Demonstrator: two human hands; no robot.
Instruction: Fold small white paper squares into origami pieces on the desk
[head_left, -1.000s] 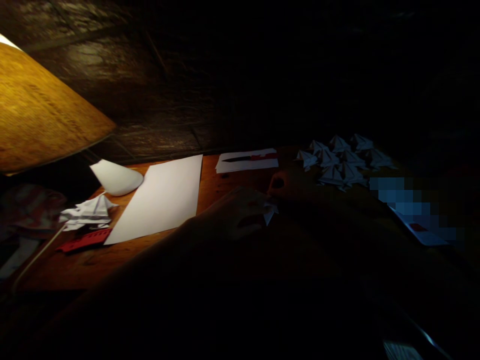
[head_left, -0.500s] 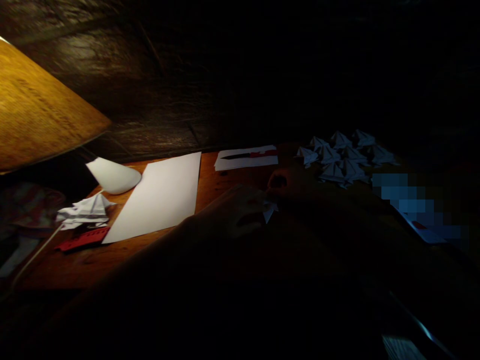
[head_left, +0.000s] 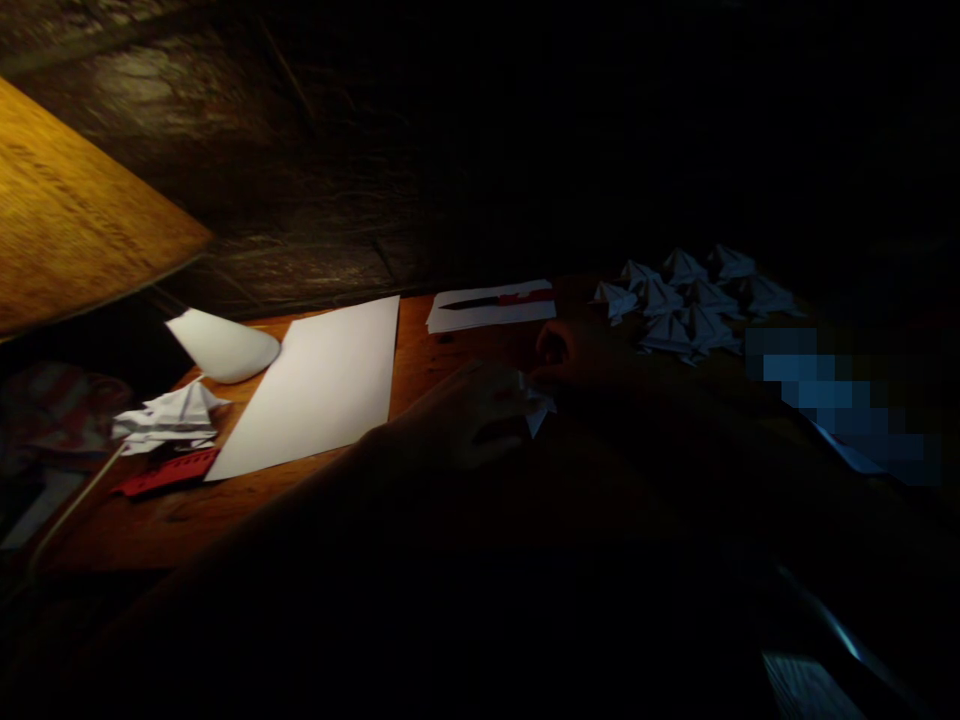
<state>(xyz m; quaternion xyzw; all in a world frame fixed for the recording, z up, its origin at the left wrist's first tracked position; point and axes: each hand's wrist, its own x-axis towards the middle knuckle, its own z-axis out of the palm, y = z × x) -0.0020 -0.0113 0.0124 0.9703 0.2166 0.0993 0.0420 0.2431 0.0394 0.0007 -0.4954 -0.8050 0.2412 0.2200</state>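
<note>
Both hands meet over the dark middle of the wooden table. Between them is a small folded piece of white paper (head_left: 537, 408), its pointed end showing below the fingers. My left hand (head_left: 480, 410) is closed on the paper from the left, back of the hand upward. From the right, my right hand (head_left: 574, 350) has its fingers curled in a pinch at the paper's upper edge; deep shadow hides most of that hand. Several folded paper figures (head_left: 690, 300) with pointed tops stand grouped just beyond the right hand.
A large white sheet (head_left: 322, 385) with one curled corner lies left. A red-handled knife (head_left: 495, 299) rests on small papers (head_left: 450, 318) at the back. Left are another folded paper figure (head_left: 176, 415), a red object (head_left: 169, 473) and a lampshade (head_left: 82, 210). A blurred bluish patch (head_left: 825, 385) is at right.
The hands stay together on the folded paper, and a little more of it shows between the fingers. The whole view has shifted slightly.
</note>
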